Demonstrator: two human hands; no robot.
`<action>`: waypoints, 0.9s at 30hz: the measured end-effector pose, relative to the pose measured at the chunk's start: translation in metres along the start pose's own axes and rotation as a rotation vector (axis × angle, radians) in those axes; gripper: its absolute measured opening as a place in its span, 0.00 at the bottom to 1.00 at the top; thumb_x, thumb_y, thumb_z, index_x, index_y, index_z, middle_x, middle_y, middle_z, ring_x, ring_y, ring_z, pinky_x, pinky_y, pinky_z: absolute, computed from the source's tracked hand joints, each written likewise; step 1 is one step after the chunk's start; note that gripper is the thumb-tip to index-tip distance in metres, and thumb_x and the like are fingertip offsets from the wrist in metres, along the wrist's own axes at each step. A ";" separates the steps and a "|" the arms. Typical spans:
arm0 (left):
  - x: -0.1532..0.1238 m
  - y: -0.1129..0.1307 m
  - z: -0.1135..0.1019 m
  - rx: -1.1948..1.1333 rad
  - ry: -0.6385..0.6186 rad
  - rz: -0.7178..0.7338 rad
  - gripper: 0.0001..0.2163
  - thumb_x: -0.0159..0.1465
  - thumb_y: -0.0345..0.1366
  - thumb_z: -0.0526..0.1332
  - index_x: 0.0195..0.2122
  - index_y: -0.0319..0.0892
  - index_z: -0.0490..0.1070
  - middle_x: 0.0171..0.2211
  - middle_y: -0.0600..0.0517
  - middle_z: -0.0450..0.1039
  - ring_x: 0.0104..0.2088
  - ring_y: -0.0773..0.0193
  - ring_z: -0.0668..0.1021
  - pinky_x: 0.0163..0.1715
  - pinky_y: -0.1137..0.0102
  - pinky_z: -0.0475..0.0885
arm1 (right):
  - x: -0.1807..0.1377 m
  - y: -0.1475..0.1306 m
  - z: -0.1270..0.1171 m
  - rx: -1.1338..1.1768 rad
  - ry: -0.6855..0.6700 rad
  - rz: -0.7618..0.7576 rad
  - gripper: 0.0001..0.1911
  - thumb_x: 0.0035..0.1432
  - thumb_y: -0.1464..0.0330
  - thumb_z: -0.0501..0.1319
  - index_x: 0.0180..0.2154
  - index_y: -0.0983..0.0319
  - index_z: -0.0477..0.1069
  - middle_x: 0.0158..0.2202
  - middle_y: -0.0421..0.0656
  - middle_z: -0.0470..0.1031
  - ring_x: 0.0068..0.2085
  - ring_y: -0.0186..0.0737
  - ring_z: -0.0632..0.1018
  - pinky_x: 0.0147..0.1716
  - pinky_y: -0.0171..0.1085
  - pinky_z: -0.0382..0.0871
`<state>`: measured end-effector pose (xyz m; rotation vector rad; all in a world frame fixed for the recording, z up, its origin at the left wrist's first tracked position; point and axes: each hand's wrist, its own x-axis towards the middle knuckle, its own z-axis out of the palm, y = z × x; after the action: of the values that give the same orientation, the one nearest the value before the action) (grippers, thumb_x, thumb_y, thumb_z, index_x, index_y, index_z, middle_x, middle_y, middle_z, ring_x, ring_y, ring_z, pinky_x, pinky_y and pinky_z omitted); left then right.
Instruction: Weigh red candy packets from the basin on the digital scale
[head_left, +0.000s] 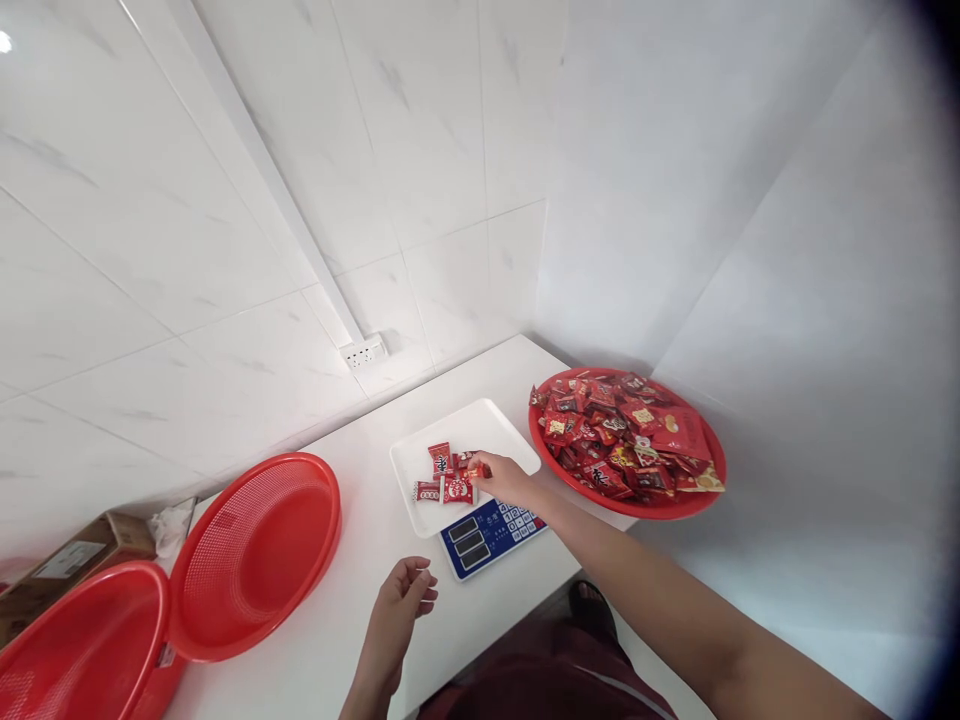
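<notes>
My right hand [508,479] reaches over the white tray [480,425] of a weighing scale [487,535] and pinches a small red candy packet [478,470] at its fingertips. Several red wrapped candies [444,478] lie on the tray beside it. My left hand [403,600] hovers above the white table [375,520] near the scale's front, fingers loosely curled and apart, holding nothing. A round red tray [637,508] heaped with red candy packets [626,435] sits to the right of the scale.
A red perforated basket [255,555] stands at the left, overlapping a second red basket [82,650] at the lower left. A cardboard box [64,575] lies behind them. A wall socket [363,351] sits on the tiled wall. White walls close in the corner.
</notes>
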<state>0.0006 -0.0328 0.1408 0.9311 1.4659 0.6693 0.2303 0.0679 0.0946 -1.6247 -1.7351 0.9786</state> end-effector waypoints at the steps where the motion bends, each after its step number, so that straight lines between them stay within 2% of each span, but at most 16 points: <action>1: 0.000 -0.001 -0.001 -0.002 0.004 -0.002 0.18 0.48 0.46 0.65 0.36 0.41 0.70 0.34 0.48 0.73 0.34 0.61 0.75 0.34 0.67 0.69 | 0.002 -0.004 0.001 0.020 -0.005 -0.016 0.11 0.49 0.69 0.58 0.38 0.58 0.70 0.36 0.39 0.75 0.35 0.38 0.74 0.35 0.35 0.64; 4: 0.000 -0.006 -0.003 -0.001 0.006 -0.004 0.18 0.48 0.46 0.65 0.36 0.41 0.69 0.35 0.47 0.72 0.34 0.60 0.75 0.34 0.67 0.69 | 0.006 -0.012 0.006 0.073 0.002 -0.054 0.12 0.50 0.69 0.58 0.40 0.58 0.70 0.40 0.40 0.75 0.38 0.39 0.74 0.38 0.36 0.66; 8: 0.003 -0.012 -0.003 -0.001 0.000 0.001 0.18 0.49 0.47 0.64 0.37 0.41 0.69 0.33 0.47 0.73 0.33 0.60 0.75 0.34 0.66 0.69 | 0.009 -0.012 0.011 0.088 0.038 -0.071 0.12 0.50 0.69 0.58 0.39 0.58 0.71 0.40 0.41 0.76 0.39 0.40 0.75 0.40 0.37 0.67; 12: 0.009 -0.021 0.000 -0.016 0.058 0.026 0.20 0.48 0.50 0.63 0.36 0.41 0.70 0.29 0.49 0.72 0.30 0.61 0.74 0.34 0.65 0.69 | 0.002 -0.001 -0.001 0.087 0.090 -0.062 0.14 0.50 0.70 0.57 0.41 0.58 0.72 0.40 0.41 0.76 0.40 0.39 0.75 0.41 0.37 0.67; 16: 0.016 -0.028 0.002 -0.018 0.071 0.030 0.22 0.45 0.52 0.63 0.35 0.41 0.70 0.28 0.49 0.73 0.30 0.60 0.75 0.33 0.65 0.69 | -0.018 0.029 -0.038 0.031 0.219 -0.012 0.15 0.52 0.69 0.56 0.43 0.58 0.72 0.41 0.42 0.76 0.40 0.39 0.75 0.43 0.38 0.67; 21: 0.022 -0.032 0.004 -0.012 0.087 0.013 0.23 0.42 0.53 0.64 0.33 0.41 0.70 0.26 0.49 0.73 0.28 0.59 0.75 0.32 0.65 0.69 | -0.051 0.081 -0.098 -0.248 0.208 0.115 0.18 0.56 0.65 0.55 0.48 0.58 0.69 0.44 0.44 0.75 0.42 0.41 0.74 0.41 0.37 0.66; 24: 0.028 -0.033 0.006 -0.003 0.067 0.004 0.24 0.41 0.54 0.65 0.33 0.41 0.71 0.27 0.49 0.73 0.28 0.59 0.75 0.32 0.65 0.70 | -0.053 0.107 -0.126 -0.468 0.337 0.278 0.19 0.59 0.65 0.52 0.51 0.59 0.66 0.53 0.47 0.68 0.47 0.43 0.72 0.42 0.37 0.65; 27: 0.037 -0.035 0.005 0.030 -0.003 -0.022 0.26 0.41 0.54 0.65 0.35 0.40 0.70 0.28 0.48 0.73 0.30 0.59 0.75 0.32 0.66 0.70 | -0.040 0.124 -0.143 -0.532 0.408 0.358 0.22 0.60 0.68 0.49 0.56 0.61 0.61 0.59 0.49 0.58 0.49 0.44 0.70 0.42 0.37 0.63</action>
<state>0.0011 -0.0197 0.0912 0.9376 1.4853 0.6317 0.4223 0.0473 0.0791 -2.3373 -1.5190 0.2824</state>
